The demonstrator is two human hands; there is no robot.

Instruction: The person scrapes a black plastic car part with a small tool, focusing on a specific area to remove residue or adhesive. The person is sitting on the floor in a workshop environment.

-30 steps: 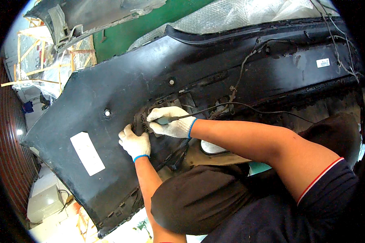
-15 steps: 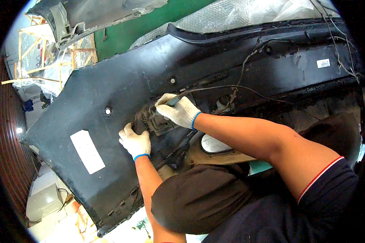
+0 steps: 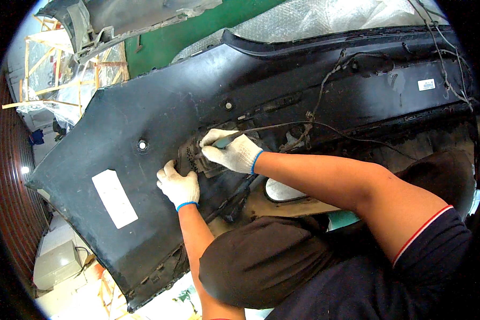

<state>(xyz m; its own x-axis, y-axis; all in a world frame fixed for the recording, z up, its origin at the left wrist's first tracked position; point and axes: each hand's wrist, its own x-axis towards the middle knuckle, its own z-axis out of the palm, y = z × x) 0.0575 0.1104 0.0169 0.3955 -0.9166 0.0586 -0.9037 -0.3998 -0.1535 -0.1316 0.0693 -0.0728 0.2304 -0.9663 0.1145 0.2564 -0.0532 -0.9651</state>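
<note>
A large black car bumper (image 3: 160, 106) lies before me, its inner face up. My right hand (image 3: 232, 152), in a white knit glove with a blue cuff, grips the grey-green handle of a soldering iron (image 3: 225, 141) like a pen. Its tip is hidden by the fingers. From the handle a dark cord (image 3: 325, 124) runs right across the bumper. The iron is over a rough, dirty bracket area (image 3: 212, 172) of the bumper. Just left of that patch, my left hand (image 3: 178, 185), gloved alike, rests on the bumper with thumb and fingers apart.
A white paper sheet (image 3: 114, 199) lies on the bumper's left part. Loose wiring (image 3: 325, 80) trails over its right side. Another dark bumper (image 3: 144, 21) stands at the back left, with wooden-framed wrapped goods (image 3: 42, 69) behind it. Silver bubble wrap (image 3: 314, 21) lies beyond.
My right hand has shifted slightly left and down with the soldering iron, whose cord now hangs lower to the right. The left hand has stayed almost in place.
</note>
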